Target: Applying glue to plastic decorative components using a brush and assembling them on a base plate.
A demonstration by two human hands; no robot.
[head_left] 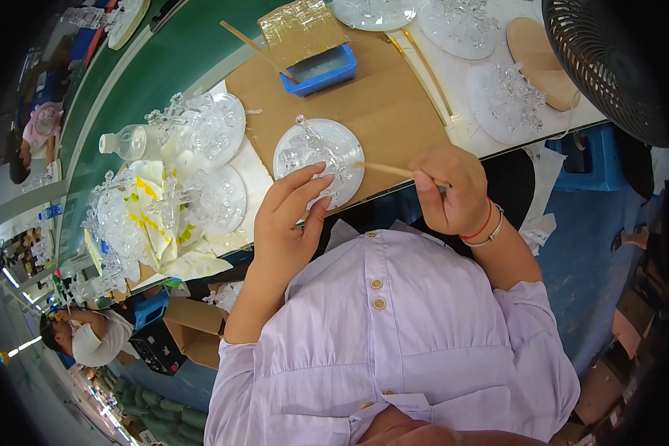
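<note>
On the near left part of a brown cardboard sheet [401, 97], a white round disc [349, 143] is placed, with clear, branching pieces [310, 141] set on it. The near side of the disc is covered by the fingers of the left hand [293, 212], which are bent and spread with the thumb beneath them; whether a piece is pinched there cannot be told. By the right hand [450, 189], held apart from the left just past the near edge of the sheet, a thin wooden stick [386, 170] is gripped in closed fingers, its tip brought to the disc's right rim; whether contact is made cannot be told. On the far part of the sheet, a blue tray [321, 83] is set, with a second stick [249, 44] leaned in it and a tape-covered block [302, 31] placed just behind. To the left of the sheet, a clear bottle [132, 141] and a yellow-and-white wrapper [156, 212] are seen among clear pieces; to its right, a black fan [609, 63] is seen.
</note>
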